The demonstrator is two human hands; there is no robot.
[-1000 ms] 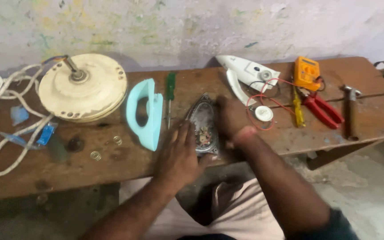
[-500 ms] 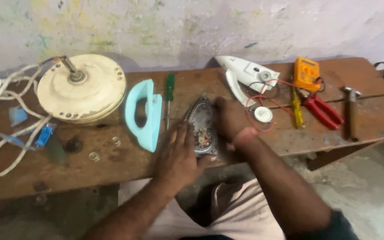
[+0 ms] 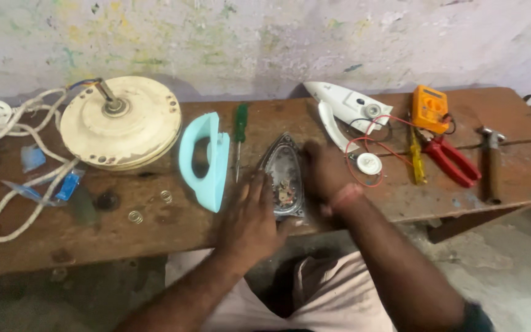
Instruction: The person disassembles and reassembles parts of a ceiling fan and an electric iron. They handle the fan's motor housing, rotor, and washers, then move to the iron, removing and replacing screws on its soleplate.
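A long wooden workbench [image 3: 155,227] is set against a stained, paint-flecked wall [image 3: 265,37]. On its left part a round cream ceiling-fan motor [image 3: 121,123] is laid flat, shaft upward, and a white cord [image 3: 29,184] is looped beside it. Just right of the motor a light-blue iron handle cover [image 3: 205,161] is stood on its edge, and a green-handled screwdriver [image 3: 239,138] is laid alongside it.

At the front middle of the bench the iron soleplate [image 3: 283,175] is placed point away from the person, its inner side with small parts turned up. It is flanked by both hands. The left hand [image 3: 250,221] is rested flat on the bench with its fingers spread, the fingertips at the left edge of the soleplate. The right hand [image 3: 324,172] is set against the right edge of the soleplate; its fingers are seen curled together, but whether the plate is gripped cannot be told.

Farther right a white iron body shell [image 3: 345,106] is laid, with a red wire [image 3: 364,141] and a round white dial [image 3: 369,163] near it. Beyond these an orange multimeter [image 3: 429,107], red-handled pliers [image 3: 453,161], a yellow-handled screwdriver [image 3: 416,161] and a hammer [image 3: 491,169] are found. Two small springs [image 3: 150,206] are seen near the handle cover.
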